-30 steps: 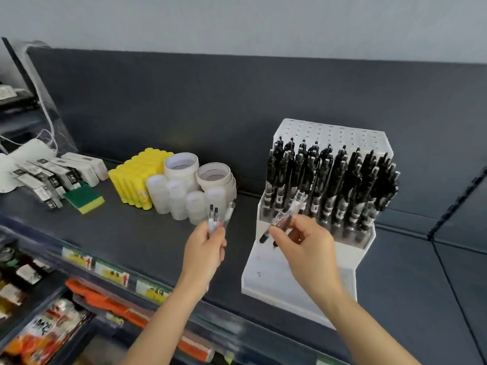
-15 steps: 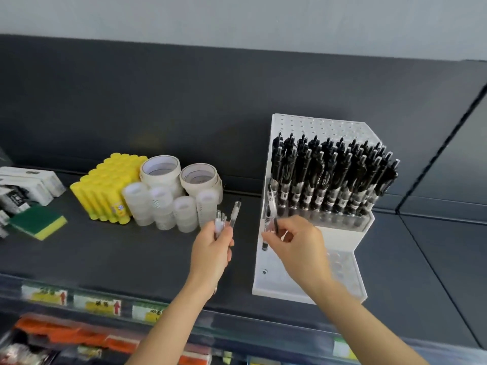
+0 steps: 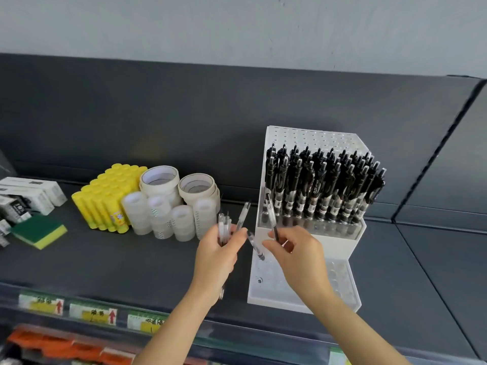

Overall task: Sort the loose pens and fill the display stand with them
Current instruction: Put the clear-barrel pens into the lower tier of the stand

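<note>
My left hand (image 3: 217, 250) grips clear pens (image 3: 224, 227), my right hand (image 3: 299, 255) pinches two pens (image 3: 271, 216); light and slippery, I'd hold their middles.

tape rolls (image 3: 171, 206) left of display stand (image 3: 340, 246) | pens (image 3: 321, 185) in stand

The right hand (image 3: 297, 256) has slid off the black row, down to 9 o'clock of the display stand (image 3: 340, 246). Its pair has split! The upper pen (image 3: 272, 218) now points to 12, and the lower pen (image 3: 255, 246) slants to 5 o'clock over the bottom tier. The left hand (image 3: 216, 256) and its clear pens (image 3: 224, 227) have closed in toward 3.
</note>
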Demonstrator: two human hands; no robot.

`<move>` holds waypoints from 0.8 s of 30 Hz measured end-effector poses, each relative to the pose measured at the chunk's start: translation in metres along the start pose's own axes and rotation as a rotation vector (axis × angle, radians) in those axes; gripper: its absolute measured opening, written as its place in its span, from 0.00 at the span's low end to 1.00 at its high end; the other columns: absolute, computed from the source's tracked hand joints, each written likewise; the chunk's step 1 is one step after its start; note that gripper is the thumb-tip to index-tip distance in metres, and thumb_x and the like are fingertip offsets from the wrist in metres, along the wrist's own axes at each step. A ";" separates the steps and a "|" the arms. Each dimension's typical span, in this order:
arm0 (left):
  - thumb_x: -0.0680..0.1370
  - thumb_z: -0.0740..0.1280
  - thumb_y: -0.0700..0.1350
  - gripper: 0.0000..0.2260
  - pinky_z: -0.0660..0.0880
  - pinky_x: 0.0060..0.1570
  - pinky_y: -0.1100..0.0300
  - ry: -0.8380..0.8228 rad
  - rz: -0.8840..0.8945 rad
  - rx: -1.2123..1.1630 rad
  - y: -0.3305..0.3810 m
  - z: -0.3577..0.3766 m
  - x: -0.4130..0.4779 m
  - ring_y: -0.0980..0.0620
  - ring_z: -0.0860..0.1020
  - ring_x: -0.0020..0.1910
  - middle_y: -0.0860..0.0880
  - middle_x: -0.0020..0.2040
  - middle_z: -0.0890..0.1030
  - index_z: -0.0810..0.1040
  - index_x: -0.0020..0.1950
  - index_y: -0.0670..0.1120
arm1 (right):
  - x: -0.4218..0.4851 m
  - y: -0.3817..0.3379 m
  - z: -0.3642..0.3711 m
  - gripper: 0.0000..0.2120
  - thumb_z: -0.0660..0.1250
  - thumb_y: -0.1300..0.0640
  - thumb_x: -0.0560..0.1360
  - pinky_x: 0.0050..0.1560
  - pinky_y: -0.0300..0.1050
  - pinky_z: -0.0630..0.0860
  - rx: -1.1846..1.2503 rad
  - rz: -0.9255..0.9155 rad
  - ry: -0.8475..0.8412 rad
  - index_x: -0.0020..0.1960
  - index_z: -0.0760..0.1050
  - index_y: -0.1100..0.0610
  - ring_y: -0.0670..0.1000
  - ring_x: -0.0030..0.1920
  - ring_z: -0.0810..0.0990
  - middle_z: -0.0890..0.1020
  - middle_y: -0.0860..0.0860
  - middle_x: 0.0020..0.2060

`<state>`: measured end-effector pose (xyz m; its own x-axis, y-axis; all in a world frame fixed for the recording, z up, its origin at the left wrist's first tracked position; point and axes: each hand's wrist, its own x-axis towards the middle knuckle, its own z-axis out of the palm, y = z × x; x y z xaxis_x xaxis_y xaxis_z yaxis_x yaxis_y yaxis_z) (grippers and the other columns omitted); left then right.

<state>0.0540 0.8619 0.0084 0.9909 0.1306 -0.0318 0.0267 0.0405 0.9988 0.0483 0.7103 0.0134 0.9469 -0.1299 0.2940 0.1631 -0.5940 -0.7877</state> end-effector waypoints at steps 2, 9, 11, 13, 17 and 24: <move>0.74 0.72 0.44 0.07 0.62 0.24 0.66 0.035 0.038 -0.009 0.003 0.004 0.001 0.58 0.65 0.24 0.56 0.29 0.70 0.78 0.50 0.47 | 0.001 0.000 -0.003 0.07 0.73 0.55 0.73 0.35 0.32 0.69 -0.004 -0.019 0.018 0.38 0.78 0.56 0.45 0.34 0.74 0.78 0.47 0.36; 0.72 0.72 0.35 0.12 0.64 0.23 0.68 0.004 0.112 -0.087 0.015 0.014 -0.007 0.60 0.68 0.24 0.50 0.39 0.83 0.77 0.52 0.47 | 0.002 0.005 -0.009 0.06 0.72 0.55 0.74 0.35 0.30 0.68 0.011 0.006 0.027 0.39 0.79 0.56 0.43 0.35 0.74 0.78 0.46 0.36; 0.72 0.72 0.33 0.14 0.66 0.24 0.69 -0.005 0.106 -0.095 0.013 0.014 -0.008 0.60 0.69 0.24 0.48 0.41 0.84 0.77 0.54 0.46 | 0.001 0.007 -0.010 0.07 0.72 0.55 0.74 0.36 0.29 0.68 0.015 0.002 0.029 0.39 0.78 0.54 0.43 0.36 0.74 0.78 0.45 0.37; 0.71 0.73 0.33 0.17 0.68 0.26 0.70 -0.016 0.112 -0.061 0.011 0.015 -0.008 0.60 0.73 0.26 0.48 0.42 0.84 0.76 0.55 0.47 | 0.000 0.009 -0.012 0.07 0.71 0.55 0.74 0.36 0.28 0.69 0.014 -0.014 0.036 0.38 0.77 0.52 0.42 0.37 0.75 0.78 0.44 0.38; 0.69 0.74 0.34 0.18 0.75 0.33 0.66 0.010 0.150 -0.001 0.009 0.020 -0.007 0.58 0.80 0.35 0.50 0.41 0.84 0.76 0.54 0.49 | -0.002 0.011 -0.013 0.07 0.71 0.55 0.74 0.37 0.34 0.75 0.050 -0.003 0.022 0.38 0.79 0.51 0.45 0.36 0.78 0.77 0.45 0.41; 0.69 0.76 0.37 0.15 0.75 0.37 0.71 0.154 0.257 0.030 0.018 0.035 0.005 0.59 0.80 0.38 0.54 0.38 0.82 0.74 0.49 0.47 | -0.006 0.009 -0.016 0.03 0.71 0.57 0.74 0.37 0.31 0.72 0.014 0.017 -0.016 0.43 0.78 0.54 0.44 0.39 0.78 0.81 0.46 0.36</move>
<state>0.0639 0.8288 0.0271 0.9340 0.2820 0.2195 -0.2164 -0.0423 0.9754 0.0403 0.6930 0.0127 0.9539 -0.1269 0.2719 0.1508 -0.5805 -0.8001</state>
